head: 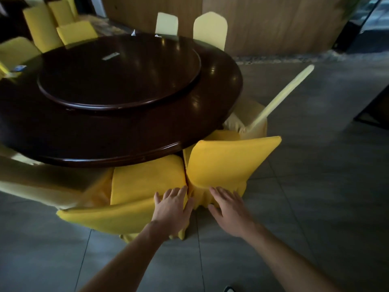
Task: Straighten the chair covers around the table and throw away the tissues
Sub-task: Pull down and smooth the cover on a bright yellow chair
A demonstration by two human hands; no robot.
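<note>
Two chairs in bright yellow covers stand side by side at the near edge of the dark round table [221, 98]. My left hand [173, 209] lies flat, fingers apart, on the back corner of the left chair cover [145, 180]. My right hand [228, 209] hovers open just below the right chair cover [227, 163], at its skirt; whether it touches the cloth I cannot tell. Small white tissues [133, 32] lie at the far rim of the table.
A raised turntable [117, 72] fills the table's middle, with a small flat packet [110, 56] on it. Pale yellow covered chairs [210, 28] stand at the far side, one tilted chair [284, 95] at the right, more yellow chairs [42, 24] at the left. Grey tiled floor [315, 197] lies around.
</note>
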